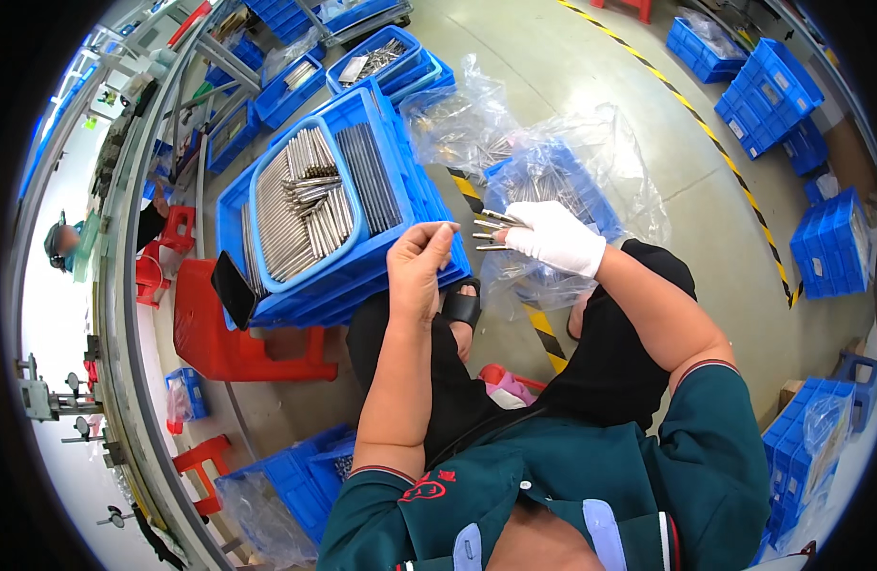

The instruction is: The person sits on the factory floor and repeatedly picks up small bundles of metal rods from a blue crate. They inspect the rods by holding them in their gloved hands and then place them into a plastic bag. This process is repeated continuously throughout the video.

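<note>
"What's on the left?"

"A red stool (202, 319), then a flat black device (234, 290) leaning at the near corner of a big blue crate (386, 250)."

"And inside that?"

"A light-blue tray (363, 226) full of silvery rods (291, 224), mostly in rows, with some lying crosswise on top. Just right of the tray stands a row of dark rods (367, 171)."

"Next?"

"The bare left hand (419, 271), raised by the crate's right edge. Its fingers are narrow, thumb tip to forefinger; whether anything sits between them, I cannot tell."

"The right hand (557, 238)?"

"White-gloved, its fingers holding several slim metal pieces (492, 247), ends pointing left, near the left hand but apart from it."

"Further right?"

"Partly behind the glove, a second crate (607, 217) with more metal pieces and clear plastic (640, 181) around it. At the far right, stacked blue crates (767, 100)."
</note>
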`<state>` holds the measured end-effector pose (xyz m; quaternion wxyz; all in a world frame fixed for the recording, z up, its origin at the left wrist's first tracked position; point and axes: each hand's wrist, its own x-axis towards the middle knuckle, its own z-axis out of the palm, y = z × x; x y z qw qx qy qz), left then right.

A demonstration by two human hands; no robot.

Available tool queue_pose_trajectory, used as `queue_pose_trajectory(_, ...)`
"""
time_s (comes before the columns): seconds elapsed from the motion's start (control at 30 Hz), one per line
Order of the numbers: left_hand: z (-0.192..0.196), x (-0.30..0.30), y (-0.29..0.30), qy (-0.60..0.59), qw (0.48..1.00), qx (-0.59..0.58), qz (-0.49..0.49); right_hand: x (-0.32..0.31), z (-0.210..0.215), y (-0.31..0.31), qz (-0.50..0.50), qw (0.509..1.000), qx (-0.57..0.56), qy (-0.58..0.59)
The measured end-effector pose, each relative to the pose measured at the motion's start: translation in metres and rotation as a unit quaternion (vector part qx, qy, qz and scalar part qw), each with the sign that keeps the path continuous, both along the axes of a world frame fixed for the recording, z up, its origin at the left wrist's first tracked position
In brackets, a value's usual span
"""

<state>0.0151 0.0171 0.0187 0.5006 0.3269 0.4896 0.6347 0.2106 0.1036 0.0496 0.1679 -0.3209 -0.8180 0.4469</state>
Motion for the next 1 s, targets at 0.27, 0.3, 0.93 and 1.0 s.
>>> queue_pose_trajectory(0.27, -0.006, 0.002, 0.000, -0.057, 0.995, -0.030, -0.082, -0.001, 0.001, -0.001, 0.051, 0.994, -0.094, -0.010)
queue_pose_trajectory(0.3, -0.006, 0.001, -0.001, -0.054, 0.994, -0.033, -0.085, -0.002, 0.000, -0.001, 0.051, 0.995, -0.084, -0.016)
queue_pose_trajectory(0.93, -0.012, 0.000, -0.001, -0.154, 0.983, -0.067, -0.069, -0.006, -0.002, -0.009, 0.026, 0.999, 0.013, -0.024)
queue_pose_trajectory(1.0, -0.013, 0.002, -0.001, -0.149, 0.984, -0.070, -0.072, -0.006, -0.004, -0.009, 0.028, 0.999, 0.016, -0.021)
